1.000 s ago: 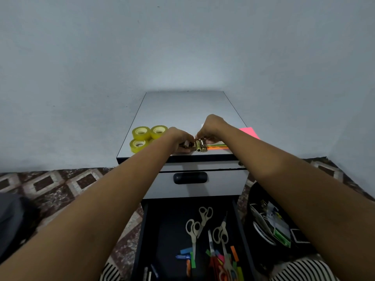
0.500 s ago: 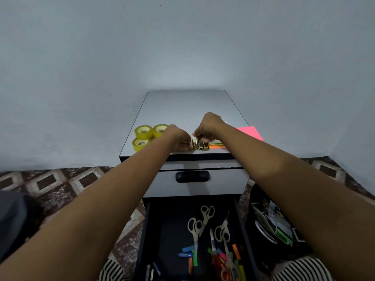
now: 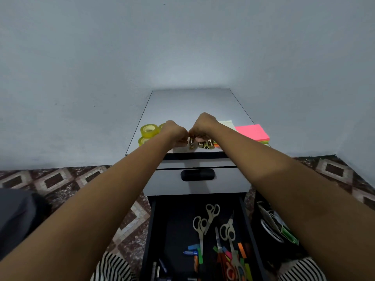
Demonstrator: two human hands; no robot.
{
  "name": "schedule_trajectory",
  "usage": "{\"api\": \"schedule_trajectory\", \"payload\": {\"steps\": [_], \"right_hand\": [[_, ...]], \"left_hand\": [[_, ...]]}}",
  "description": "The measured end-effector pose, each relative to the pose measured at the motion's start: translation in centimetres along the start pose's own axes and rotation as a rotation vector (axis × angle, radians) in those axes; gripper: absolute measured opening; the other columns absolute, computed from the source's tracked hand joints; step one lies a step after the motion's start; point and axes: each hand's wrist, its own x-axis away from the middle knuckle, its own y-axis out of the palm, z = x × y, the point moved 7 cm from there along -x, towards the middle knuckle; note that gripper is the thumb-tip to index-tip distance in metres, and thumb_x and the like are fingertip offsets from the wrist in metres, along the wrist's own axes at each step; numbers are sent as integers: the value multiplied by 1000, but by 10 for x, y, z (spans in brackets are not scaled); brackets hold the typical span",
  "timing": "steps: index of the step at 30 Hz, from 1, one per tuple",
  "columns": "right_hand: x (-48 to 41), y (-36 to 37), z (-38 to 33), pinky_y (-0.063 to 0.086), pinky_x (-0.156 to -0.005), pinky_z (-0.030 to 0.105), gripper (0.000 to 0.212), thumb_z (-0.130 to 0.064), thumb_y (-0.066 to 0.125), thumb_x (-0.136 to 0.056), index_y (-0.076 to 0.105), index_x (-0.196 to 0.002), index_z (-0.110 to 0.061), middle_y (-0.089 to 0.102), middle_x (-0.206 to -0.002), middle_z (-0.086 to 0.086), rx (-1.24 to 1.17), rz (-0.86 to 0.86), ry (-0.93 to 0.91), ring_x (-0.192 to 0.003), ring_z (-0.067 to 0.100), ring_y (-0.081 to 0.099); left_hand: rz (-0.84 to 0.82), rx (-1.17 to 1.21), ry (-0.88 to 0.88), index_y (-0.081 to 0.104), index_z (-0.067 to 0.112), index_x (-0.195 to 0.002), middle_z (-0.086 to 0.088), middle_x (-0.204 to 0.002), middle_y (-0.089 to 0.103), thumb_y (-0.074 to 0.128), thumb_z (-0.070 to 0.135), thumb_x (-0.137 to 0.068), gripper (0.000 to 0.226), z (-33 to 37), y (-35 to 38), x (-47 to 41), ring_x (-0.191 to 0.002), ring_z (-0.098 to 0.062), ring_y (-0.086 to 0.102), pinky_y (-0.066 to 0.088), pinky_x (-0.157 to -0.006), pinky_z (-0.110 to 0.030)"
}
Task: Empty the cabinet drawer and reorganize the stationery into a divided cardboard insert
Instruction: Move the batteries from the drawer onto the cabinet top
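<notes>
On the front edge of the grey cabinet top (image 3: 194, 104) stands a short row of small gold cylinders (image 3: 206, 144). My left hand (image 3: 175, 132) and my right hand (image 3: 203, 125) meet knuckle to knuckle just above them, fingers curled down. My right fingertips pinch at the left end of the row. The left hand's fingertips are hidden beside the leftmost cylinder (image 3: 191, 142). Below, the open black drawer (image 3: 154, 230) holds three pairs of scissors (image 3: 200, 226), coloured sticky flags (image 3: 241, 248) and pens (image 3: 156, 269).
Yellow tape rolls (image 3: 149, 130) sit at the cabinet top's left edge. A pink sticky-note pad (image 3: 253, 132) and a pale pad (image 3: 226, 124) lie at its right. The upper drawer (image 3: 227, 179) is closed. A dark container of items (image 3: 276, 228) stands right of the open drawer.
Both hands stayed at the cylinders and drew closer together. The cylinders now stand spread in a row, one apart at the left. The view has tilted down slightly.
</notes>
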Motion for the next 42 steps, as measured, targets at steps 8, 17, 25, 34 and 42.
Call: {"api": "schedule_trajectory", "payload": {"steps": [8, 17, 25, 34, 42], "right_hand": [[-3, 2, -9, 42, -41, 16, 31, -9, 65, -83, 45, -59, -10, 54, -47, 3, 76, 65, -113, -35, 11, 52], [-5, -4, -1, 43, -48, 18, 32, -5, 66, -83, 46, -59, -10, 56, -50, 5, 84, 98, -107, -46, 14, 55], [-2, -7, 6, 46, -51, 20, 31, -6, 65, -84, 47, -59, -9, 56, -55, 7, 49, 112, -116, -47, 15, 56], [31, -25, 13, 56, -68, 29, 17, -8, 67, -85, 65, -95, 5, 62, -68, 13, -278, 64, -165, -55, 18, 58], [88, -4, 48, 52, -52, 16, 4, -7, 66, -85, 67, -82, -5, 62, -65, 6, -403, -20, -265, -55, 9, 59]], "left_hand": [[-36, -33, -17, 55, -3, -79, -17, -74, 60, 59, -8, -84, 7, -4, -1, 5, -62, -21, 61, 57, -69, -33], [4, -77, -2, 54, -5, -80, -21, -77, 60, 59, -12, -79, 9, -2, 2, 8, -73, -30, 65, 57, -80, -44], [16, -121, 4, 62, -11, -95, -27, -92, 66, 60, -8, -80, 16, -5, 3, 3, -83, -34, 68, 57, -81, -47], [1, -113, 191, 63, -1, -91, -22, -89, 62, 57, -3, -87, 8, 21, -10, 29, -67, -23, 62, 59, -66, -31], [-114, 15, 204, 61, 6, -80, -7, -70, 57, 57, 1, -89, 11, -19, -15, 75, -61, -14, 54, 53, -53, -17]]}}
